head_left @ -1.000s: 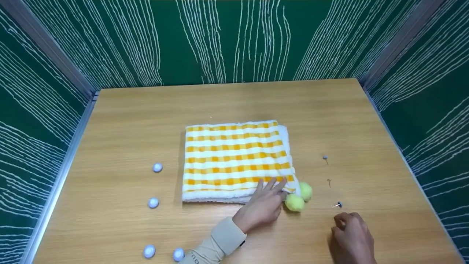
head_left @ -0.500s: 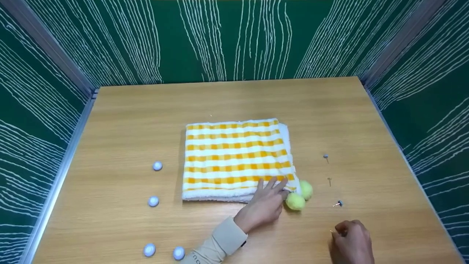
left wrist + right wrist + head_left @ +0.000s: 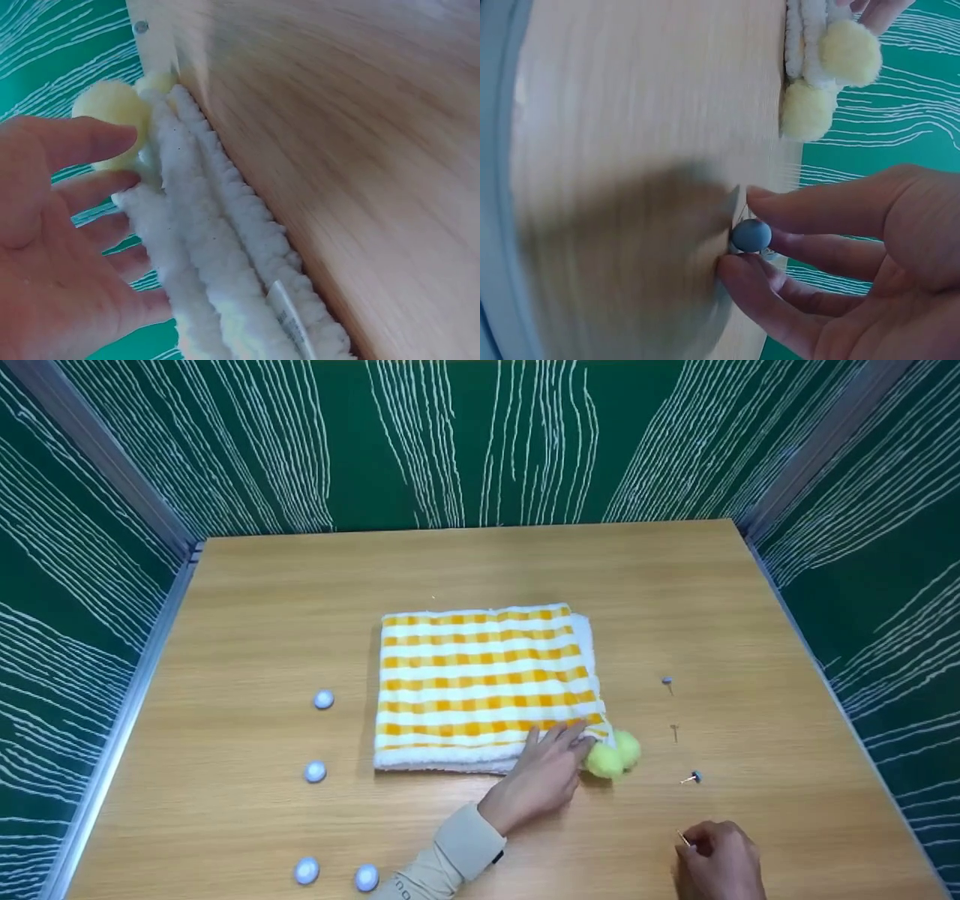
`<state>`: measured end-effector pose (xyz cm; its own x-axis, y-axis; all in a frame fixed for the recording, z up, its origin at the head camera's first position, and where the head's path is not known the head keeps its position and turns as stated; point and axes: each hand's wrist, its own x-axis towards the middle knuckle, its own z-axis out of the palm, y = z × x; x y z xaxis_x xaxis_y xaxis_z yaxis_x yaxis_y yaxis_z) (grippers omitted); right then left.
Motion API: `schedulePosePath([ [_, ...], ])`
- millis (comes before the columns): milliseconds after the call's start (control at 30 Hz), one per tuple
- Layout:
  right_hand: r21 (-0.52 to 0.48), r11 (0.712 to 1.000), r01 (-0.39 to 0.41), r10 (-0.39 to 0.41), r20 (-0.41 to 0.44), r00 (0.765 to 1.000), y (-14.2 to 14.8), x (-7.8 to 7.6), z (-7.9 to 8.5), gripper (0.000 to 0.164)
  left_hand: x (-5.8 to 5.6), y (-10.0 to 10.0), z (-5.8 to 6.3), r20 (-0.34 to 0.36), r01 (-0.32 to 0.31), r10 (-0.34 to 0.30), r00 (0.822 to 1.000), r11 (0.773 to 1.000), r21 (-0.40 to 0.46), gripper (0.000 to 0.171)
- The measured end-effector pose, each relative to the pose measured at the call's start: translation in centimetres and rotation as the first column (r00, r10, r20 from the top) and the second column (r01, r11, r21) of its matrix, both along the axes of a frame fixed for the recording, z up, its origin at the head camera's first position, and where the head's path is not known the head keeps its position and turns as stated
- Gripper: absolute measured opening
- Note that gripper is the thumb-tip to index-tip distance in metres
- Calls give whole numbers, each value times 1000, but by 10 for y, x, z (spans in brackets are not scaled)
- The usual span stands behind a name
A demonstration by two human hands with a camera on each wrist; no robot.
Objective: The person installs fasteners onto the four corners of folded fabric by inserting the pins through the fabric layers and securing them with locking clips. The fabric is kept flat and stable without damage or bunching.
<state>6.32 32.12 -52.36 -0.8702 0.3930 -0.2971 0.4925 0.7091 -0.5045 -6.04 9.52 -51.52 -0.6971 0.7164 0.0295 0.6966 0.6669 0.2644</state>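
Observation:
A folded yellow-and-white checked blanket with a fluffy white edge lies mid-table. Two pale yellow pom-poms hang at its near right corner. My left hand rests its spread fingers on the blanket beside that corner. In the left wrist view, the thumb overlaps one pom-pom and the fingertips meet the white edge. At the lower right, my right hand pinches a small pin between thumb and fingers. The right wrist view shows its rounded blue-grey head between the fingertips.
Several pins lie right of the blanket, one with a dark head nearest the right hand. Pale round caps stand along the left. Green walls with white lines enclose the wooden table.
The right hand has drawn back slightly toward the near edge, and the pin now shows at its fingertips. The nearer pom-pom has shifted slightly away from the near edge; the left hand stays on the blanket.

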Motion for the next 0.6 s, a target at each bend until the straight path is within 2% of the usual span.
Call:
schedulePosePath([
  [167, -11, 999, 46, -46, -6, 999, -1, 0, -2, 5, -1, 0, 0, -5, -17, 17, 1000, 999, 33, 47],
  [333, -21, 998, 64, -64, -11, 998, -2, 0, -3, 4, -3, -2, 2, 17, -44, 43, 999, 991, 127, 50],
  [467, -27, 996, 80, -80, 10, 997, -4, -1, -3, 4, -9, -6, 3, 33, -63, 57, 998, 969, 237, 52],
  [600, -57, 993, 103, -99, 69, 993, -5, -4, -2, 6, -15, -9, 3, 0, -49, 52, 999, 938, 344, 49],
])
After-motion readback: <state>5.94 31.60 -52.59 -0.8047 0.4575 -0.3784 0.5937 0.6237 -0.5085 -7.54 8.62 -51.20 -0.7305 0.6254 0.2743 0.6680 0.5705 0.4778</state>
